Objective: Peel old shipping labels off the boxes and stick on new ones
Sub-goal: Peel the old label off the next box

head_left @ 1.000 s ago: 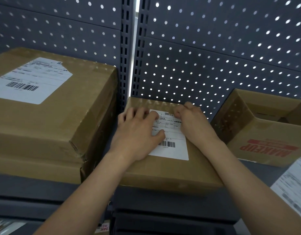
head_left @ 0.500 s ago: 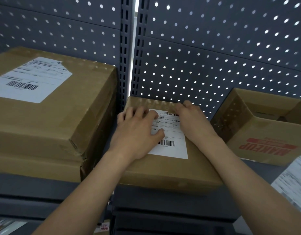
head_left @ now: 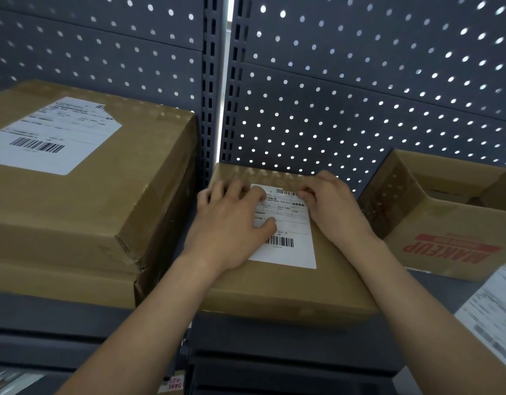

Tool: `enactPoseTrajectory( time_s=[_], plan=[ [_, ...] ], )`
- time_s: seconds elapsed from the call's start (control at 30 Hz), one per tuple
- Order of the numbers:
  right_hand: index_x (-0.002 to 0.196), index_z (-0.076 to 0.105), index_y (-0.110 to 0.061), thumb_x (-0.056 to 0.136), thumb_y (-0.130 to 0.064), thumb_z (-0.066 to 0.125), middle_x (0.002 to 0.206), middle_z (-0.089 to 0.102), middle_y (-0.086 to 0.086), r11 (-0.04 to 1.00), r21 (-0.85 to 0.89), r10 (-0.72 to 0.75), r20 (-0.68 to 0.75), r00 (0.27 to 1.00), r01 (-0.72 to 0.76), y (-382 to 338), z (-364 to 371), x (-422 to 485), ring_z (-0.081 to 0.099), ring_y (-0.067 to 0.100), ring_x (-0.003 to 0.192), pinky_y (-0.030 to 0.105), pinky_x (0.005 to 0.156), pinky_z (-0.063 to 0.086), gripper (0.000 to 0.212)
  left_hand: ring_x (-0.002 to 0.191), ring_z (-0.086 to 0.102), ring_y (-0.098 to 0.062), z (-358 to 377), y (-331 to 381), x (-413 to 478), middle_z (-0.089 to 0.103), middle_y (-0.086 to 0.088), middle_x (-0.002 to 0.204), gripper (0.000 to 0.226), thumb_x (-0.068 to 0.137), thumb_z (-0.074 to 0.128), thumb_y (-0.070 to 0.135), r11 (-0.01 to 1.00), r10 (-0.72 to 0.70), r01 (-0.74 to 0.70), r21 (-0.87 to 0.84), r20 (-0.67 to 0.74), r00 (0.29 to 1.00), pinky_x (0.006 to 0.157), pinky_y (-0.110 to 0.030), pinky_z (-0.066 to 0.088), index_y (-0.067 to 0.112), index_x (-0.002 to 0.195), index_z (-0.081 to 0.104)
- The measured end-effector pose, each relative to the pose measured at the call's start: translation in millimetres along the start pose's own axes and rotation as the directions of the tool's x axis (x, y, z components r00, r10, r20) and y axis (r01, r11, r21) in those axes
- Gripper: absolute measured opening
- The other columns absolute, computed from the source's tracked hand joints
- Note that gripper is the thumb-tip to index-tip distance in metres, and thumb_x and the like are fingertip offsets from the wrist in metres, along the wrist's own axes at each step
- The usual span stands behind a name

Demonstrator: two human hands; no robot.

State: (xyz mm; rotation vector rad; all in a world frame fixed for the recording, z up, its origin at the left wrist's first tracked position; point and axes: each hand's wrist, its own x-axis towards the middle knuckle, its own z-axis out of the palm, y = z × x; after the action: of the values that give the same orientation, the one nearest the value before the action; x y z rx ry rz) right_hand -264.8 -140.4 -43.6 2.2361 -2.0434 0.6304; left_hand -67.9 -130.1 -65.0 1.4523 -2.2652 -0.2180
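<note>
While your left fingers [head_left: 235, 191] lie spread and flat on the shipping label [head_left: 291, 252], steadying it on the small box [head_left: 289, 289] at frame centre, your right fingers [head_left: 313, 192] curl at its upper-right corner; whether they pinch it I cannot tell. Since half a second ago, both hands have barely shifted.

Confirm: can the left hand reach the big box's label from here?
Probably yes. The left hand lies flat on the small label; the big box stands just left of it, the big label on top, uncovered. The hand would only need to clear that taller edge.
</note>
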Motion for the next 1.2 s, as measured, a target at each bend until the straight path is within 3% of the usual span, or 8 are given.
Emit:
enactPoseTrajectory(
  time_s=[0.23, 0.4, 0.57, 0.73, 0.87, 1.0, 1.2],
  plan=[
    [0.097, 0.061, -0.008, 0.099, -0.01, 0.049, 0.093, 0.048, 0.002, 0.972, -0.18, -0.134, 0.089, 0.987, 0.148, -2.8, -3.5, 7.8, 0.058, 0.028, 0.083, 0.039, 0.07, 0.05, 0.012, 0.13, 0.026, -0.019, -0.8, 1.0, -0.1, 0.04, 0.01, 0.135, 0.048, 0.087, 0.039, 0.061, 1.0, -0.008, 0.008, 0.001, 0.007, 1.0, 0.111, -0.04, 0.015, 0.039, 0.129, 0.042],
    [0.105, 0.055, -0.006, 0.096, -0.002, 0.047, 0.1, 0.048, 0.006, 0.946, -0.276, -0.135, 0.134, 0.982, 0.168, -3.3, -1.5, 11.4, 0.057, 0.029, 0.086, 0.033, 0.065, 0.034, 0.012, 0.128, 0.027, -0.019, -1.1, 1.0, -0.4, 0.041, 0.009, 0.135, 0.047, 0.087, 0.041, 0.061, 1.0, -0.005, 0.005, 0.002, 0.007, 1.0, 0.11, -0.04, 0.015, 0.038, 0.129, 0.043],
    [0.107, 0.052, -0.004, 0.097, -0.002, 0.043, 0.104, 0.048, 0.01, 0.953, -0.263, -0.112, 0.159, 0.981, 0.151, -1.1, 1.5, 13.9, 0.056, 0.031, 0.089, 0.036, 0.07, 0.035, 0.014, 0.128, 0.027, -0.019, -1.1, 1.3, -0.7, 0.041, 0.009, 0.135, 0.046, 0.087, 0.042, 0.06, 1.0, -0.009, 0.009, -0.004, 0.007, 1.0, 0.109, -0.04, 0.015, 0.039, 0.128, 0.043],
    [0.096, 0.048, -0.014, 0.094, 0.0, 0.043, 0.097, 0.041, 0.001, 0.99, -0.121, -0.057, 0.068, 0.996, 0.065, 3.7, 7.3, 7.5, 0.052, 0.026, 0.086, 0.03, 0.071, 0.033, 0.015, 0.127, 0.028, -0.019, -2.0, 1.1, -0.9, 0.041, 0.009, 0.134, 0.046, 0.087, 0.042, 0.06, 1.0, -0.004, 0.004, -0.014, 0.004, 1.0, 0.11, -0.04, 0.016, 0.038, 0.127, 0.044],
    [0.106, 0.06, -0.01, 0.101, -0.015, 0.046, 0.101, 0.046, 0.001, 0.999, 0.036, -0.008, 0.016, 1.0, 0.008, 9.7, 8.5, 2.5, 0.05, 0.019, 0.09, 0.028, 0.076, 0.037, 0.016, 0.128, 0.027, -0.019, -1.8, 0.1, -0.9, 0.041, 0.009, 0.134, 0.047, 0.088, 0.041, 0.06, 1.0, -0.001, 0.001, -0.011, 0.005, 1.0, 0.11, -0.04, 0.016, 0.038, 0.128, 0.044],
    [0.095, 0.068, -0.012, 0.096, -0.017, 0.059, 0.093, 0.051, -0.003, 0.993, 0.113, -0.014, -0.039, 0.999, 0.019, 10.1, 4.7, 1.1, 0.05, 0.013, 0.085, 0.024, 0.075, 0.036, 0.011, 0.127, 0.029, -0.019, -1.1, 0.1, -0.6, 0.042, 0.01, 0.133, 0.046, 0.087, 0.041, 0.06, 1.0, -0.001, 0.001, -0.012, -0.002, 1.0, 0.11, -0.04, 0.016, 0.038, 0.128, 0.045],
    [0.093, 0.062, -0.011, 0.097, -0.015, 0.054, 0.099, 0.053, -0.001, 0.996, -0.075, -0.051, 0.013, 0.999, 0.052, 2.3, 2.0, 7.8, 0.057, 0.023, 0.085, 0.034, 0.069, 0.045, 0.01, 0.128, 0.028, -0.02, -1.4, 0.4, -0.2, 0.042, 0.009, 0.134, 0.047, 0.088, 0.042, 0.06, 1.0, -0.008, 0.008, -0.006, -0.001, 1.0, 0.11, -0.04, 0.016, 0.038, 0.129, 0.045]
  ],
)
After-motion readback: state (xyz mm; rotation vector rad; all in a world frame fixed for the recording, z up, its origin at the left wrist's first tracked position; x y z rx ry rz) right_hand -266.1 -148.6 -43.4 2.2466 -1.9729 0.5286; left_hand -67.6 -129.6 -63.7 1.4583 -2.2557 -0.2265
